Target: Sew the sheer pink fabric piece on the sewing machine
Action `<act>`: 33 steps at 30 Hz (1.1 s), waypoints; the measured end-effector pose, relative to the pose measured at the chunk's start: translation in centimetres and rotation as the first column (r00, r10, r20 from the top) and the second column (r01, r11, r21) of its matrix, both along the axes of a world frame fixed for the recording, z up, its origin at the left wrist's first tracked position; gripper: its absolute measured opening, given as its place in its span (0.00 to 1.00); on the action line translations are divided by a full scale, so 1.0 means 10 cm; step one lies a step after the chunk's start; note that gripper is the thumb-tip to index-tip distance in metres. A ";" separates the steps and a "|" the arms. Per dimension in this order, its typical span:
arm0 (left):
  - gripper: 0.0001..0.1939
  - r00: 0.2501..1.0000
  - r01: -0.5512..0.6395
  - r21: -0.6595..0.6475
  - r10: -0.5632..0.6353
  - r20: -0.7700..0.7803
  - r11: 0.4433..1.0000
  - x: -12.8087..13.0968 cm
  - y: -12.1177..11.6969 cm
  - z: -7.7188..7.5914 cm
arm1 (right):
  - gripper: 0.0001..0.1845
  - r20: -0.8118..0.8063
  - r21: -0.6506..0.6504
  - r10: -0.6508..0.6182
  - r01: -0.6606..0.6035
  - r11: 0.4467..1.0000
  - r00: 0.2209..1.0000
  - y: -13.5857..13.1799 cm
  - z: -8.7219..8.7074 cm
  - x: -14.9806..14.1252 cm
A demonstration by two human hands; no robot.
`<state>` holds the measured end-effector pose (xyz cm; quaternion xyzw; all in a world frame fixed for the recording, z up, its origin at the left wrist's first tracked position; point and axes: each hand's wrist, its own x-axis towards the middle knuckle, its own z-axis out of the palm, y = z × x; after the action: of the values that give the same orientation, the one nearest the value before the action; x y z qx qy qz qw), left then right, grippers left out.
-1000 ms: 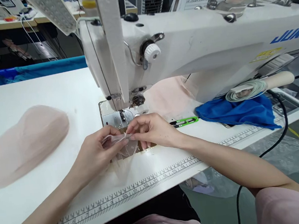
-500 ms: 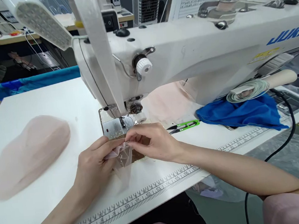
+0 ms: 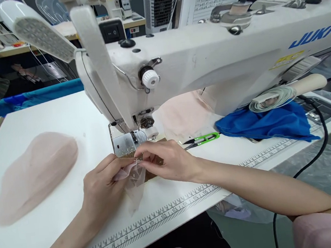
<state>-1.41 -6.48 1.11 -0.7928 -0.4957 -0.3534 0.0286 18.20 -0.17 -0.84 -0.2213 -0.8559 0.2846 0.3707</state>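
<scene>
Both hands meet in front of a white sewing machine [image 3: 171, 64], just short of its needle plate [image 3: 125, 144]. Between them is a small piece of sheer pale pink fabric [image 3: 135, 178], gathered at the top and hanging loose below. My left hand [image 3: 103, 185] pinches its upper left part, thumb and forefinger closed. My right hand [image 3: 169, 161] pinches the top edge with thumb and forefinger, the fingertips of the two hands almost touching. The exact edge in the fingertips is too small to make out. The presser foot stands just beyond the hands.
A larger sheer pink piece [image 3: 37, 173] lies at the left. Green thread snips [image 3: 204, 139], more pink fabric [image 3: 182, 114] and a blue cloth [image 3: 263, 123] lie right of the needle area. A printed ruler [image 3: 152, 224] runs along the front edge. A black cable [image 3: 323, 139] hangs at right.
The camera view has shifted a little, so the machine sits slightly further left and lower. Both hands keep their pinch on the sheer fabric, with hardly any movement.
</scene>
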 end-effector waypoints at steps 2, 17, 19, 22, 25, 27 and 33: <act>0.04 1.000 -0.001 -0.007 0.001 0.010 1.000 0.01 0.00 0.00 | 0.04 0.012 0.032 0.004 -0.004 0.999 1.000 0.00 0.00 0.00; 0.08 0.968 0.072 -0.451 0.046 0.246 0.890 0.04 -0.07 0.12 | 0.09 0.042 0.127 0.054 -0.059 0.990 0.998 0.00 0.11 0.08; 0.10 0.952 0.158 -0.582 0.034 0.305 0.798 0.04 -0.08 0.12 | 0.07 0.073 -0.067 0.144 -0.140 0.988 0.987 0.00 0.19 0.11; 0.11 0.974 0.145 -0.614 -0.002 0.227 0.776 0.03 -0.06 0.06 | 0.06 0.181 -0.350 0.218 -0.145 0.925 0.959 0.00 0.27 0.10; 0.08 1.000 -0.010 -0.446 0.013 0.004 0.895 0.01 0.00 -0.07 | 0.06 0.312 -0.308 0.114 -0.013 0.951 0.943 0.01 0.21 0.03; 0.06 0.994 -0.093 -0.347 0.067 -0.088 0.933 0.00 0.04 -0.15 | 0.07 0.343 -0.210 0.018 0.058 0.976 0.939 0.02 0.14 -0.02; 0.23 0.963 -0.220 -0.154 0.189 -0.191 0.963 0.05 0.02 -0.21 | 0.07 0.348 0.019 -0.168 0.172 0.985 0.922 0.09 0.01 -0.11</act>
<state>-0.91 -6.30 -0.98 -0.7645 -0.5997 -0.2333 0.0389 17.14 0.74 -0.71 -0.3439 -0.8838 0.2126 0.2353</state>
